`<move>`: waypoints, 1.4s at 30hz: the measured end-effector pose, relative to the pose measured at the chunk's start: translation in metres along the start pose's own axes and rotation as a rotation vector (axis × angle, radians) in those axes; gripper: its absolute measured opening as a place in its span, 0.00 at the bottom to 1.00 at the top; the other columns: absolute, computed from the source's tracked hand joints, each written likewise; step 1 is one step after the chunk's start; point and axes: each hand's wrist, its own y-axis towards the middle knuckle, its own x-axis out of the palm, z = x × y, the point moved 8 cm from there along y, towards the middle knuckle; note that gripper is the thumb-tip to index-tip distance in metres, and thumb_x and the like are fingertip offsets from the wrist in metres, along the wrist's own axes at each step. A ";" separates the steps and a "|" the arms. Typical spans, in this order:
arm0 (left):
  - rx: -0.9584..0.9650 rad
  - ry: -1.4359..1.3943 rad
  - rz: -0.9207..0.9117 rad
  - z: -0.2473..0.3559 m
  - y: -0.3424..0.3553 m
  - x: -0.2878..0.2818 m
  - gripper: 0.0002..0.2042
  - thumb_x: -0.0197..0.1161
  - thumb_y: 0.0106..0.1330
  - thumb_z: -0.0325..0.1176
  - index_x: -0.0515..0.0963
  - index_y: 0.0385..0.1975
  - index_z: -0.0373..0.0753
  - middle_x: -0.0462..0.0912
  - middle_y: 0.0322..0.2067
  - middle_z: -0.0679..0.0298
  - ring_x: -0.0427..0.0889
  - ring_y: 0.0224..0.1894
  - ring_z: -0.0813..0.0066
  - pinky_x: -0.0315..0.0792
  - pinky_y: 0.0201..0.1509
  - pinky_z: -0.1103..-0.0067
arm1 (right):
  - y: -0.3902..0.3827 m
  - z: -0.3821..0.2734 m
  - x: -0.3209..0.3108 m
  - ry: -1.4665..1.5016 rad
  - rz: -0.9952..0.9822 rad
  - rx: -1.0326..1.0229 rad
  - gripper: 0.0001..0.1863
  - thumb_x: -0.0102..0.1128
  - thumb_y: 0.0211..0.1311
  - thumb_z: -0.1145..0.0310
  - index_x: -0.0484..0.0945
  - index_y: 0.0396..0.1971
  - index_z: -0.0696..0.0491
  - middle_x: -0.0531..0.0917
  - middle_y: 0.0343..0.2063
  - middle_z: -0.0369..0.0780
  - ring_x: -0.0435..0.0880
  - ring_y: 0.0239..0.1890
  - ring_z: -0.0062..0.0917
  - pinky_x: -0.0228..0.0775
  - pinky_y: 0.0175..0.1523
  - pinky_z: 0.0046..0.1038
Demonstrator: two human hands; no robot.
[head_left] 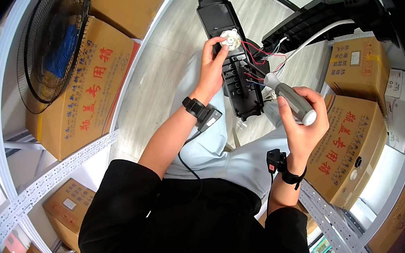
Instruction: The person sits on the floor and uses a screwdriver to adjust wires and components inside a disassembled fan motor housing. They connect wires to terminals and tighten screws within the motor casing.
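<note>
My left hand (212,71) pinches a round white part (231,39), perhaps a small motor or timer, between thumb and fingers. Thin red wires (256,50) run from it to the right. It is held over a long black plastic housing (220,14), whose lower section has a row of round black pieces. My right hand (307,120) grips a screwdriver (289,98) by its grey handle. The screwdriver's shaft points up and left across the housing and its wires. Where exactly its tip rests, I cannot tell.
A larger black appliance body (304,26) with a white cable (318,37) stands at the upper right. Shelves with cardboard boxes (345,151) line both sides. A black wire fan grille (53,41) leans against the left boxes. My legs (214,152) are below the housing.
</note>
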 end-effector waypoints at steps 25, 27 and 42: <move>0.018 0.062 -0.009 0.001 0.001 0.001 0.11 0.59 0.66 0.25 0.71 0.47 0.40 0.71 0.45 0.67 0.70 0.47 0.81 0.66 0.52 0.82 | 0.013 -0.004 0.032 -0.064 -0.093 -0.033 0.18 0.74 0.43 0.71 0.79 0.36 0.55 0.83 0.31 0.39 0.83 0.33 0.27 0.74 0.40 0.25; 0.008 0.058 -0.013 -0.001 0.001 0.001 0.11 0.59 0.66 0.25 0.72 0.47 0.41 0.71 0.45 0.68 0.70 0.47 0.81 0.66 0.52 0.82 | 0.017 -0.009 0.032 0.018 -0.030 -0.063 0.20 0.74 0.44 0.70 0.78 0.39 0.54 0.83 0.32 0.39 0.83 0.33 0.27 0.75 0.40 0.26; -0.017 0.024 -0.022 -0.003 0.001 0.002 0.11 0.59 0.67 0.25 0.71 0.48 0.42 0.74 0.44 0.68 0.72 0.45 0.82 0.68 0.50 0.82 | 0.028 -0.030 0.039 -0.219 -0.131 -0.282 0.18 0.68 0.51 0.69 0.77 0.44 0.50 0.80 0.35 0.40 0.82 0.35 0.30 0.76 0.36 0.28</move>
